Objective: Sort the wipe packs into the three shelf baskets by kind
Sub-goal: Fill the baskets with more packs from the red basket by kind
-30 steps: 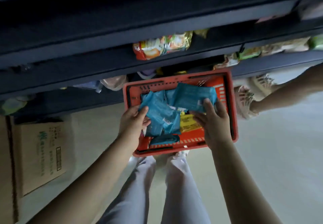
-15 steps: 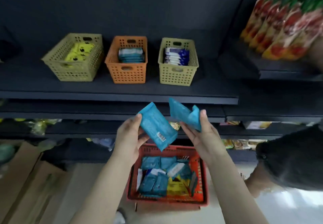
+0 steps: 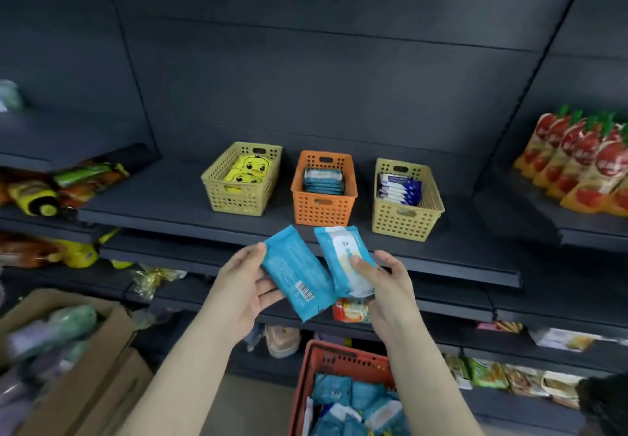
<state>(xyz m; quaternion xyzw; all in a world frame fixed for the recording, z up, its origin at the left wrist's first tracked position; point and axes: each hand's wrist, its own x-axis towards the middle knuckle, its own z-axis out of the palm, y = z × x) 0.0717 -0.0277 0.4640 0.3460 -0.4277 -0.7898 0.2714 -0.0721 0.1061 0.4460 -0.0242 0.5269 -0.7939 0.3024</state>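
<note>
My left hand (image 3: 243, 287) holds a blue wipe pack (image 3: 295, 272), barcode side up, just below the shelf edge. My right hand (image 3: 384, 282) grips a second blue pack (image 3: 343, 252) with a white label beside it. On the shelf above stand three baskets. The left yellow basket (image 3: 242, 197) holds yellow duck packs. Blue packs fill the orange basket (image 3: 323, 204) in the middle, and the right yellow basket (image 3: 406, 218) holds white and dark blue packs. Low down, a red shopping basket (image 3: 339, 361) contains several more blue packs.
Red and orange pouches (image 3: 577, 163) line the right shelf. Snack bags (image 3: 68, 184) lie on the left shelves. A cardboard box (image 3: 74, 367) with bagged goods stands at lower left. Lower shelves hold mixed packets. A dark-haired person's head (image 3: 608, 401) shows at the bottom right.
Both hands lifted blue packs out of the red basket up toward the shelf edge. My view rose from the floor basket to the three shelf baskets.
</note>
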